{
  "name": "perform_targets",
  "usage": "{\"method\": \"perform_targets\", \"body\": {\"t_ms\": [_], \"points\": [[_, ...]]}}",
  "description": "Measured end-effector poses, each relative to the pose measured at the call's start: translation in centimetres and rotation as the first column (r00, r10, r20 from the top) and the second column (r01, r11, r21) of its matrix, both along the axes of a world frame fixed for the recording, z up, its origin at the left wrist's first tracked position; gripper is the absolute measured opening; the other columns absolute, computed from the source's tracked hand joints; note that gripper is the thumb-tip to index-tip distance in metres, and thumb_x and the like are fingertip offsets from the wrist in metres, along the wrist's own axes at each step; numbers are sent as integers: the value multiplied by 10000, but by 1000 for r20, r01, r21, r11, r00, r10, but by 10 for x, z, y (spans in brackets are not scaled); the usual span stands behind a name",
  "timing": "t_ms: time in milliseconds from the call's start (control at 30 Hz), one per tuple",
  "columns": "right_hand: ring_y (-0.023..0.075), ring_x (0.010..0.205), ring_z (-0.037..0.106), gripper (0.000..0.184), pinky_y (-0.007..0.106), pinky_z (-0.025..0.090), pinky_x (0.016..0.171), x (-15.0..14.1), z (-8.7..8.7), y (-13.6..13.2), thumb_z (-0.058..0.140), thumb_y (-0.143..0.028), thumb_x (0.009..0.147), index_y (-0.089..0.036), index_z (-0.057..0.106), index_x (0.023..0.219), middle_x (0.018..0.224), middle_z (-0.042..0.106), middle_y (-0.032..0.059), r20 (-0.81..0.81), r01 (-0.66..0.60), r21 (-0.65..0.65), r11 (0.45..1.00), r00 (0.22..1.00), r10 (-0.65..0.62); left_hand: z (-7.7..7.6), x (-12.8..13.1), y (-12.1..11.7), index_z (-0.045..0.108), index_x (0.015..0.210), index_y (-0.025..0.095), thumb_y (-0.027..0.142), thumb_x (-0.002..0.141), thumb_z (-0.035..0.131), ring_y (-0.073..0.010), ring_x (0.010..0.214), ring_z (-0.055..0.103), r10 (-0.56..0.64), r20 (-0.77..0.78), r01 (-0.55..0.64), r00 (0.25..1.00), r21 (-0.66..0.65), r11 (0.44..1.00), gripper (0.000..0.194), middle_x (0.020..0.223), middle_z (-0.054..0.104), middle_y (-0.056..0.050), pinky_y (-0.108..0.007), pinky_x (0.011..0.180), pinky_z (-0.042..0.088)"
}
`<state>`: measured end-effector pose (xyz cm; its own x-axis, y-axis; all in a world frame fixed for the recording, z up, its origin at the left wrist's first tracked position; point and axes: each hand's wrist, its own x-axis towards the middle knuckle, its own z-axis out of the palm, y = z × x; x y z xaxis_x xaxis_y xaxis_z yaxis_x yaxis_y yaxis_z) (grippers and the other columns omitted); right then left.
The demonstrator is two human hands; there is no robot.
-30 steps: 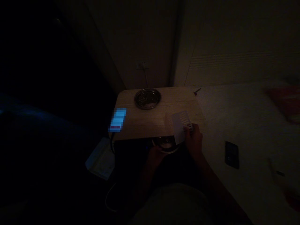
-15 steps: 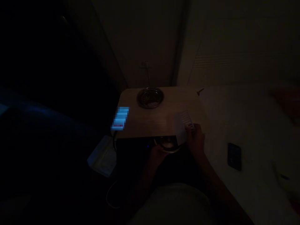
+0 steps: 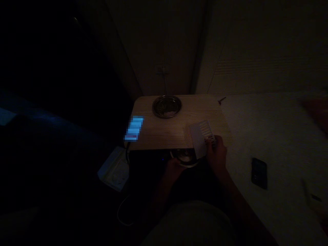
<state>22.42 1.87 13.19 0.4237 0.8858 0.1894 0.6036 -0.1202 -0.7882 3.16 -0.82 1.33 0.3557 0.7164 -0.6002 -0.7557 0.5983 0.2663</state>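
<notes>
Very dim room; landmark is the tabletop point(image 3: 164, 131). Glowing screen point(image 3: 134, 128) at its left edge, metal dish point(image 3: 167, 106) at its back edge. Left hand point(image 3: 172, 167) just below the front edge, fingers closed under a small round bowl point(image 3: 185, 158); contents too dark to tell. Right hand point(image 3: 217, 153) at the front right corner, pinching a pale ribbed card point(image 3: 201, 138), tilted, its lower edge just above the bowl. Judgement: work is mid-way, card and bowl brought together, nothing set down. Dark phone point(image 3: 259, 173) lies right of the tabletop, on the bed.
</notes>
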Motion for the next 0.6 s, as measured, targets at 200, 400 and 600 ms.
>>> {"method": "perform_targets", "body": {"t_ms": [200,400,600], "points": [[300,750,697,403,373,476,647,2,2,2,531,-581,961,-207,629,1075,874,760,133,18,18,22,1000,1000,-18,4,0,-1,787,961,108,30,636,607,-317,1019,765,13,-35,-13,999,-10,1000,380,989,835,-119,-515,1060,545],[283,732,699,385,360,478,631,4,5,6,565,-572,957,-209,634,1068,867,763,117,-14,-40,35,999,999,40,2,3,-1,789,965,88,25,634,614,-313,1003,761,33,-13,-33,999,-7,999,379,1016,830,-140,-507,1062,536],[270,736,677,357,359,487,645,9,9,17,587,-537,961,-206,654,1074,870,759,107,39,-36,94,995,999,32,-4,4,-2,779,921,132,30,611,620,-305,978,766,41,47,-40,998,-6,999,363,936,828,-103,-525,1052,551]]}}
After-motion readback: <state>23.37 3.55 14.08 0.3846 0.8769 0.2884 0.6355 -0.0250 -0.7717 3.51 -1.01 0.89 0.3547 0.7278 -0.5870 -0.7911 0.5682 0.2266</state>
